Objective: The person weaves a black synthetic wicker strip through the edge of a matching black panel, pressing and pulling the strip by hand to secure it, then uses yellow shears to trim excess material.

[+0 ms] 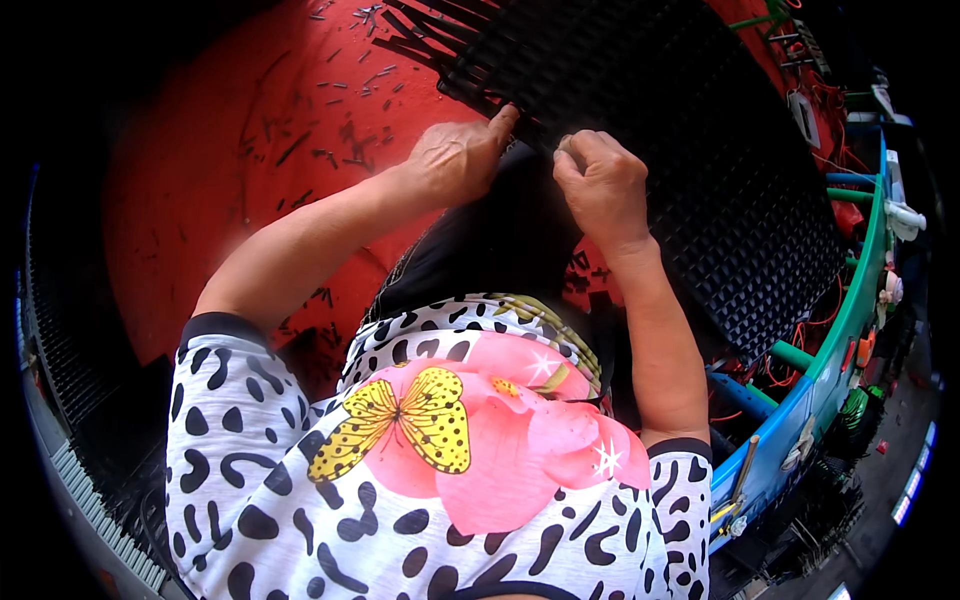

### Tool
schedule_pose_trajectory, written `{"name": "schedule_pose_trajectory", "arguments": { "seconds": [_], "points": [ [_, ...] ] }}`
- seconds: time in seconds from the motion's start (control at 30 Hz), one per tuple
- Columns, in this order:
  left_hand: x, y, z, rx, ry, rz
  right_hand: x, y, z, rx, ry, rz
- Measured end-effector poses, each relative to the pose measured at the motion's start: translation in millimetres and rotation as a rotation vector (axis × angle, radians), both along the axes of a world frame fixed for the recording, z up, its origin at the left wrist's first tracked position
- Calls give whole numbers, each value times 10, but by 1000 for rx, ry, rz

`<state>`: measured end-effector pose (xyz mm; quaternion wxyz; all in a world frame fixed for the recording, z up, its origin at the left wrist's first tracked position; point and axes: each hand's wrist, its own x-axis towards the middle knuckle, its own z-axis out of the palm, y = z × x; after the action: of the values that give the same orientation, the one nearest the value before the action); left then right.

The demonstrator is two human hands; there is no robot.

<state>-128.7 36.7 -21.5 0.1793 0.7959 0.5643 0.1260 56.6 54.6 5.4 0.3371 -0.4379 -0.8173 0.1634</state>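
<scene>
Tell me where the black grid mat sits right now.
In the head view the black grid mat lies upper right on the red surface, its near edge under the left hand and right hand, with a green-and-blue rail to its right.

A mat (640, 130) is spread over the far right part of the bench (200, 170), its near edge drawn up toward the person. Both hands are set on that near edge, close together: the left hand (455, 160) to the left, the right hand (600, 185) just beside it on the right. Scraps (340, 110) are scattered on the bench to the left of the mat. A rail (850, 310) is run along the right side, beyond the mat, with cables (810, 330) lying between them.
</scene>
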Motion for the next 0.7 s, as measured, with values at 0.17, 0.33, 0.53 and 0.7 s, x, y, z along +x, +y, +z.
{"name": "schedule_pose_trajectory", "arguments": {
  "seconds": [0.17,0.33,0.53,0.7],
  "points": [
    [-2,25,-117,-2,-203,19,-19,50,-94,92,-64,31],
    [61,40,-100,-34,-300,95,-20,129,-148,69,86,105],
    [64,50,-69,-204,-617,244,-12,160,-174,42,109,118],
    [174,2,-165,-30,-762,378,-45,252,-191,130,109,120]
  ]
}}
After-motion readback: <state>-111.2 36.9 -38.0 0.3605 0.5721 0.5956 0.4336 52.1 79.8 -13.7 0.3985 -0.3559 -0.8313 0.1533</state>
